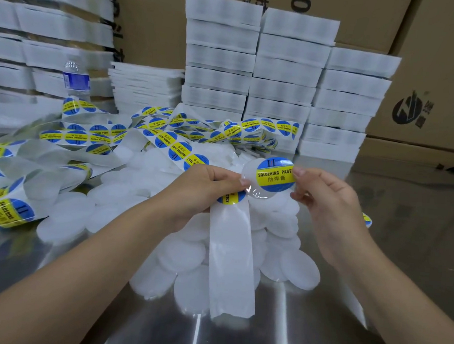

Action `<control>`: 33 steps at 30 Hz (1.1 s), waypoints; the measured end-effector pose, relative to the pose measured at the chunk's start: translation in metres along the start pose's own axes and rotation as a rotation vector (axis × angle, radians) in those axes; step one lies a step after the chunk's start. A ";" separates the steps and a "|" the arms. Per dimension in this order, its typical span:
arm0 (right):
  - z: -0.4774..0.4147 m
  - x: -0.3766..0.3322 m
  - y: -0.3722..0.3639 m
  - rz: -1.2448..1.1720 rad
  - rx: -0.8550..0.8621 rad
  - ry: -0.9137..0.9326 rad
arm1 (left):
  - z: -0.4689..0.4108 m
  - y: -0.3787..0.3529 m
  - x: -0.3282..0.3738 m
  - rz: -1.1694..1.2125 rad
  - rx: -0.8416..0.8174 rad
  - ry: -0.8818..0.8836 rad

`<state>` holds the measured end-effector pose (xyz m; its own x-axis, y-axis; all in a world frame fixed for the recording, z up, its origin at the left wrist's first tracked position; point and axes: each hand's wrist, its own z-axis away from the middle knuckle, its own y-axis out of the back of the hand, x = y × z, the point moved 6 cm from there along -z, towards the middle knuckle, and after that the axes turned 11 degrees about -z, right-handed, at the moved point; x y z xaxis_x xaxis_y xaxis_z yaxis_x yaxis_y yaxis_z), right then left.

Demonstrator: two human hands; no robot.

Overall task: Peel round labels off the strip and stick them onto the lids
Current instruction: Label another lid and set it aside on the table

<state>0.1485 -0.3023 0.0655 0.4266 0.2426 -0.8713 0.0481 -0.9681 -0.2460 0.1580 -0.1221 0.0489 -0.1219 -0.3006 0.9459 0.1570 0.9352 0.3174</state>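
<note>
My left hand point(203, 189) grips the label strip point(230, 251), whose bare white backing hangs down over the table. At the same time its fingertips pinch the left edge of a clear round lid point(249, 176). A blue and yellow round label point(274, 176) reading SOLDERING PASTE lies on that lid, and my right hand point(323, 193) pinches the label's right side between thumb and forefinger. Another label point(232, 197) still sits on the strip just under my left fingers. A heap of plain white lids point(189, 252) lies below both hands.
Long strips of labels point(153, 135) wind across the back and left of the shiny metal table point(237, 337). Stacks of white packs point(285, 77) stand behind, with cardboard boxes point(439, 78) at the right and a water bottle point(76, 80) at the left.
</note>
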 end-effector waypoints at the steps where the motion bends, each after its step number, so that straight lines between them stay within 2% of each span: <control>1: 0.000 0.002 0.000 0.022 0.014 -0.020 | 0.000 0.000 0.000 -0.008 0.002 0.002; 24: 0.005 0.005 0.000 0.159 0.062 -0.066 | -0.004 0.001 -0.001 -0.046 0.038 -0.028; 33: 0.002 0.004 0.011 0.168 0.180 -0.052 | -0.002 0.005 0.002 -0.059 0.105 -0.097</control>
<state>0.1488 -0.3113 0.0581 0.3675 0.0865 -0.9260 -0.1834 -0.9694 -0.1633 0.1609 -0.1189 0.0527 -0.2227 -0.3409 0.9133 0.0445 0.9323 0.3588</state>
